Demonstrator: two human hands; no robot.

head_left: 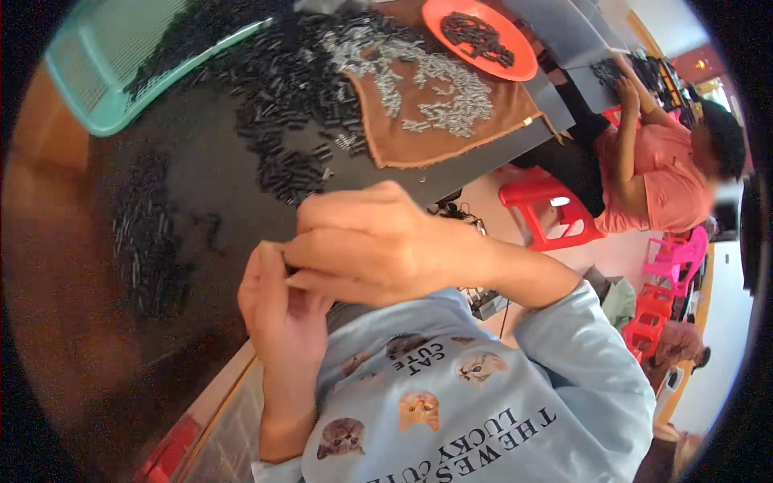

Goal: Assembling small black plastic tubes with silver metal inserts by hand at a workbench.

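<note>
My left hand (282,310) and my right hand (382,241) meet above the near edge of the dark table (209,161). Fingertips of both are pinched together. Whatever they hold is too small or too covered by the fingers to name. Just beyond the hands lies a heap of small black tube-like pieces (290,165). Farther back, a brown cloth (390,149) carries many clear and silvery short pieces (459,105). A second, looser group of black pieces (145,241) is spread on the table to the left of my hands.
At the far left a green mesh basket (97,109) leans with black pieces by it. An orange-red plate (519,64) of dark pieces sits beyond the cloth. To the right are a translucent bin (564,32), a seated person in a pink shirt (660,173) and red stools (555,213).
</note>
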